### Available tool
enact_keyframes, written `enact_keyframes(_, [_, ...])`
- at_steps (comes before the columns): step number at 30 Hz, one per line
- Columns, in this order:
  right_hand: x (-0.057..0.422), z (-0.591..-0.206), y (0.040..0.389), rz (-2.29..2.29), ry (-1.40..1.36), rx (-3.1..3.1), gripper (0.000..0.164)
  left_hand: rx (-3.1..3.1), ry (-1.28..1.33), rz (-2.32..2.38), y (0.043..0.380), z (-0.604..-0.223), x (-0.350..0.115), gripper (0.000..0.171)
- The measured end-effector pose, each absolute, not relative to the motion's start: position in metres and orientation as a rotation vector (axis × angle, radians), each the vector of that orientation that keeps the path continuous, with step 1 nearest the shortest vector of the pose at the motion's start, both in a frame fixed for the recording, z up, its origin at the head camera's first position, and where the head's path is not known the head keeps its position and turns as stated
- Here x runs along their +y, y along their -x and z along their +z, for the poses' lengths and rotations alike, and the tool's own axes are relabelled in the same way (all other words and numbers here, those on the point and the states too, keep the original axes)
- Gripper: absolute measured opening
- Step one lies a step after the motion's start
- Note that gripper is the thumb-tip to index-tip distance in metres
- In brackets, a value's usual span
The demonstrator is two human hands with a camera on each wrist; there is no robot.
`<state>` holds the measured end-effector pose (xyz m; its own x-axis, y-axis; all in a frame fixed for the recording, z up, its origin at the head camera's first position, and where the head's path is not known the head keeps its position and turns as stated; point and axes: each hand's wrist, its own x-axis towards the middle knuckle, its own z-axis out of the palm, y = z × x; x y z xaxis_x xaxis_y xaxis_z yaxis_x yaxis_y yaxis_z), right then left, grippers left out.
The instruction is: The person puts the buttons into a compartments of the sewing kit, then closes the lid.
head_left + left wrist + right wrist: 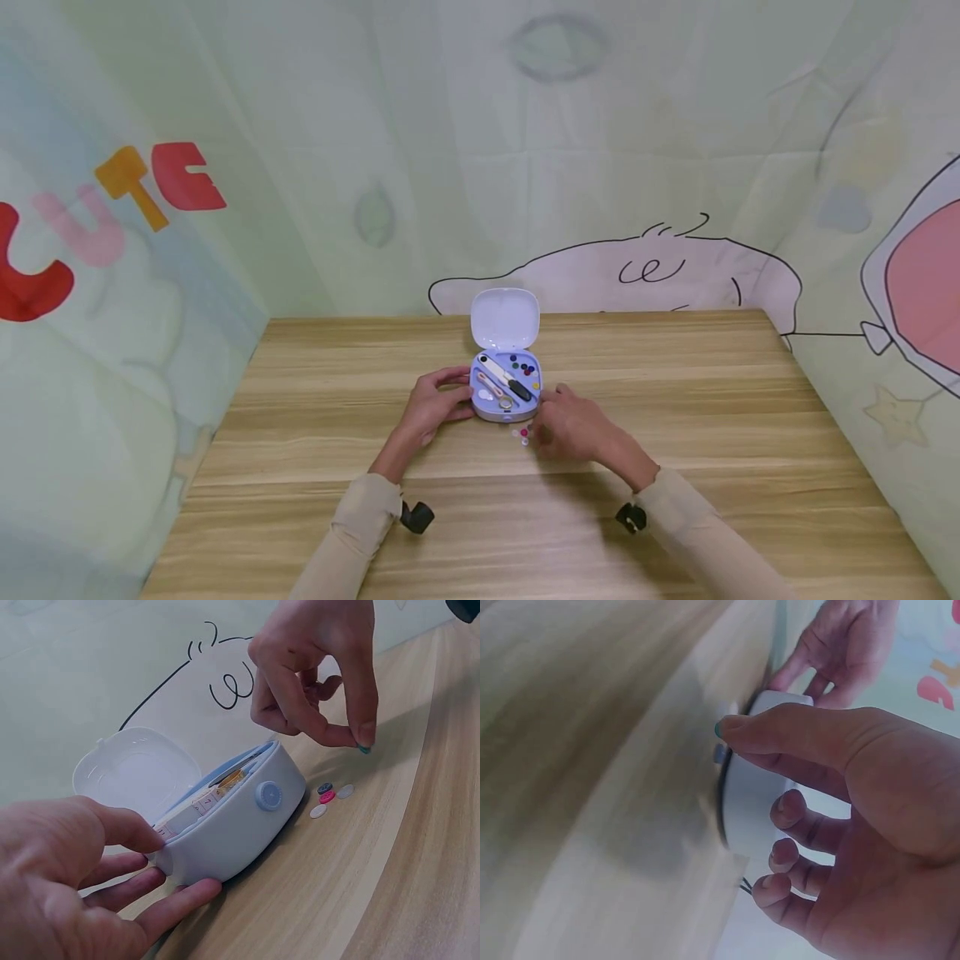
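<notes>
A pale blue and white sewing kit case (493, 413) stands on the table with its white lid (506, 320) raised. My left hand (433, 406) holds the case at its left end, fingers against the side and rim. Between thumb and index finger, my right hand (573, 425) pinches a small teal button (364, 749) just above the table, right of the case. Its other fingers are loosely curled. Several loose buttons, including a pink button (327, 796), lie in front of the case. Inside are a black-handled tool (517, 388), a round gold-rimmed piece (506, 402) and several coloured buttons (527, 369).
The wood-grain table (315, 533) meets a printed cloth backdrop (450, 125) just behind the raised lid. A blue round catch (269, 796) sits on the case's front wall. Dark wrist devices (417, 517) are worn at both cuffs.
</notes>
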<state>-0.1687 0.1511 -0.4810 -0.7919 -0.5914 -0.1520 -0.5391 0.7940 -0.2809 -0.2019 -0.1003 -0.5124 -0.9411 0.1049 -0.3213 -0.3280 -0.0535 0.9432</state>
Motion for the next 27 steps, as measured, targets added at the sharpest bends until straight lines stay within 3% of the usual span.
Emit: enact_keyframes(27, [0.149,-0.421,0.213,-0.435,0.831,2.806,0.004,1.947,0.232,2.055,0.202,-0.511,-0.102,0.043])
